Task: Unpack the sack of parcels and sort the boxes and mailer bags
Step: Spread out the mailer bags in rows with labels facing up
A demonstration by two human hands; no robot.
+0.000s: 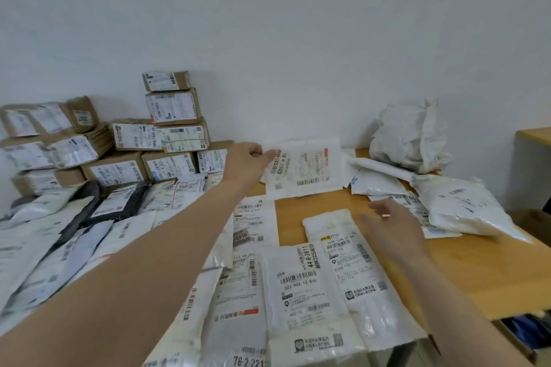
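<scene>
My left hand point(246, 162) reaches across the table and pinches the left edge of a white mailer bag point(310, 170), which stands tilted up against the wall. My right hand point(390, 225) hovers with relaxed fingers over a white mailer point(346, 250) near the table's middle and holds nothing. Brown cardboard boxes point(167, 128) with labels are stacked at the back left. White and dark mailer bags point(98, 217) lie spread over the left and the front. The crumpled white sack point(411, 134) sits at the back right.
The wooden table point(477, 271) shows bare wood on the right. A few more white mailers point(459, 205) lie near its right edge. A second wooden surface point(533, 134) stands further right. The white wall runs close behind everything.
</scene>
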